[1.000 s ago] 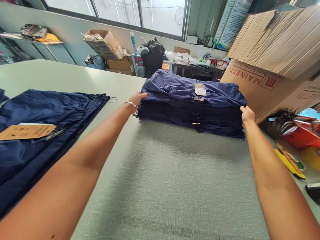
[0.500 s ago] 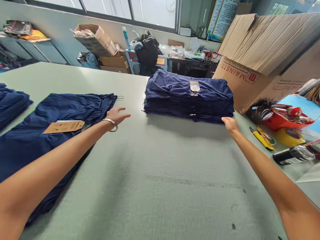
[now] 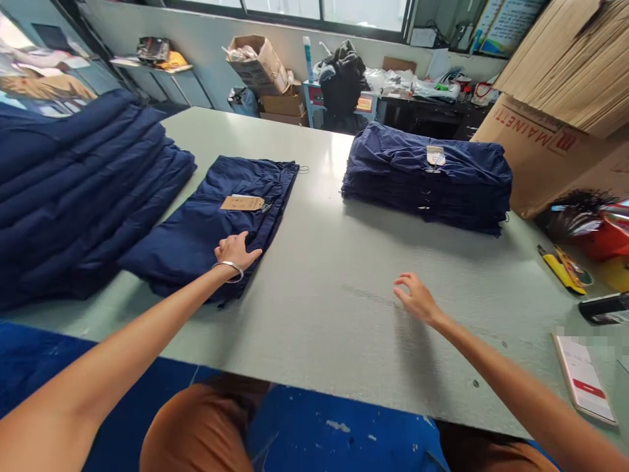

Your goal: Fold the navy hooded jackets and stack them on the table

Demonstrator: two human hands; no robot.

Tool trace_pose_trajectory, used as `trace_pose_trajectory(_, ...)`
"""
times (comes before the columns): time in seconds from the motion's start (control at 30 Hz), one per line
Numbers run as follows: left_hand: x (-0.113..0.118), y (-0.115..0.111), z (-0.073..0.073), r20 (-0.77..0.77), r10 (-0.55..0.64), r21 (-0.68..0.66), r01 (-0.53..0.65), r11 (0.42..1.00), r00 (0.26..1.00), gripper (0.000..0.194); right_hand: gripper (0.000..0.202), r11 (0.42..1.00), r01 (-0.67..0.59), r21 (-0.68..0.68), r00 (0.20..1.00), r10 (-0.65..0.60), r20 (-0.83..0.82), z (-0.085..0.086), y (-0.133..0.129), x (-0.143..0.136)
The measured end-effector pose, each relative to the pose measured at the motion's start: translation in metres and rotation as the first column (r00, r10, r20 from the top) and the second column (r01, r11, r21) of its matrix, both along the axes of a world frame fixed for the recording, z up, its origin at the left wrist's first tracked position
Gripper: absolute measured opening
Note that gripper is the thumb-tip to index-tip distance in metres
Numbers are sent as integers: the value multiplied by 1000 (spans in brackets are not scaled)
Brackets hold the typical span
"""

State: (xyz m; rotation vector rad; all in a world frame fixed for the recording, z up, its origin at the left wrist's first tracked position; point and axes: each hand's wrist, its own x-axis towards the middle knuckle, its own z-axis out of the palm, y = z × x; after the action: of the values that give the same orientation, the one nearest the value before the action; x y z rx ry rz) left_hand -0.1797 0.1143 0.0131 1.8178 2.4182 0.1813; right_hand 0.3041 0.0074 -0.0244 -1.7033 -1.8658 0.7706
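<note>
Plain navy blue covers the folded garment (image 3: 191,226), the neat stack (image 3: 422,177) and the larger pile (image 3: 73,196). The paper tag (image 3: 242,202) is tan. The tabletop (image 3: 314,314) is pale grey-green with faint dark marks. The carton (image 3: 535,141) is brown with red lettering; the cutter (image 3: 561,270) is yellow and black.

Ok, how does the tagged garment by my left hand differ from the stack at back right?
The garment lies low and flat; the stack is several layers thick. The garment's tag is brown; the stack's tag looks paler. Both are navy and rest on the table.
</note>
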Motion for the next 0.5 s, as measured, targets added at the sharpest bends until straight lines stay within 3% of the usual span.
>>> trace_pose_trajectory(0.2,-36,-41,-6,34,99,16,-100,995,994,59,25,941,-338,29,939,334,82,3,-12,-118)
trace_pose_trajectory(0.5,-60,-69,-26,76,72,-14,-71,997,995,49,33,873,-485,44,866,473,160,-1,-3,-270)
